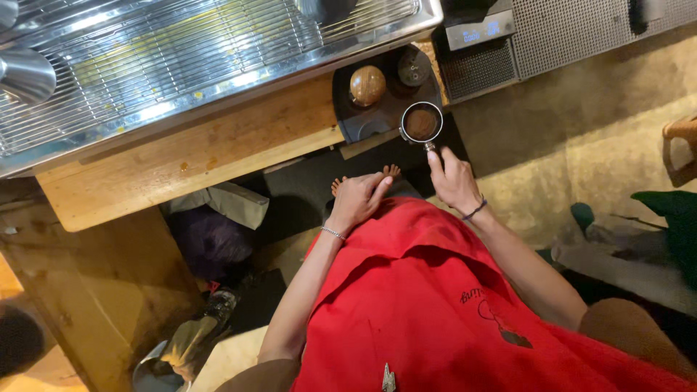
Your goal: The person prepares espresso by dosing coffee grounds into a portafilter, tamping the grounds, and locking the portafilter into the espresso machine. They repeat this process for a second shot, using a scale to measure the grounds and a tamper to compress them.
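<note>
While the head camera looks straight down, the right hand (pixel 454 178) is wrapped around the handle of a coffee filter holder (pixel 421 123), fingers pressed together about the grip, with the index finger stretched along it toward the basket. The holder's round metal basket is filled with brown ground coffee and sits at the front right corner of a black mat (pixel 377 120), which lies on the wooden desk (pixel 196 163). On the mat, just beside the basket and apart from it, stand a round wooden-topped tamper (pixel 367 85) and a smaller dark round tool (pixel 414 67). The left hand (pixel 359 197) holds nothing; it rests flat against the red apron (pixel 428 290) at the person's front, fingers loosely together and pointing toward the right hand, near it but not touching it. A thin silver bracelet circles the left wrist and a dark band the right wrist. Behind the desk runs the shiny metal grid tray of a coffee machine (pixel 181 51), and to the right of the mat sits a dark box with a small lit display (pixel 479 30). Below the desk edge the person's bare toes show on a dark floor mat.
</note>
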